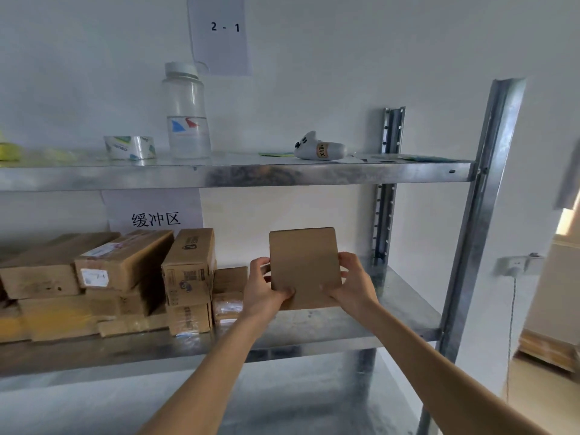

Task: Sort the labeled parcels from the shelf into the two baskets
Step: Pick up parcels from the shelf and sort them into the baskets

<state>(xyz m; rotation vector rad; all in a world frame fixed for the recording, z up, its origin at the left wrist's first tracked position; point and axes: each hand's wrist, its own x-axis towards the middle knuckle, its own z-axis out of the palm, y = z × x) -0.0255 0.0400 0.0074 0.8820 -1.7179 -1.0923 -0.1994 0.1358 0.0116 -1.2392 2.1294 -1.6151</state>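
- Holding a flat brown parcel (pixel 304 265) upright with both hands, in front of the middle shelf (pixel 361 324) of a metal rack, its plain face toward the camera, no label visible on this side.
- Left hand (pixel 262 291) clamped on the lower left edge of the parcel: thumb pressed on the front face near the bottom, other fingers curled around the left edge to the back.
- Right hand (pixel 353 285) clamped on the lower right edge in the same way: thumb on the front near the bottom corner, fingers wrapped around the right side.
- Both forearms bare, stretched forward and upward from the bottom of the view, coming closer together toward the parcel.
- Bottom edge of the parcel near the shelf surface; touching it or lifted, cannot tell.
- On the same shelf, to the left of the hands: a pile of cardboard boxes (pixel 125 277), some stacked, one with a white label, one box (pixel 190 265) standing upright, and a small parcel (pixel 229 293) just beside the left hand.
- Behind the pile, on the wall: a paper sign (pixel 155 215) with Chinese characters.
- On the upper shelf (pixel 235 174): a clear bottle (pixel 186 114) with a white cap, a roll of tape (pixel 130 147), a white controller (pixel 320 149) with a sticker.
- Higher on the wall: a paper sheet (pixel 219 32) marked "2 - 1".
- No baskets in view.
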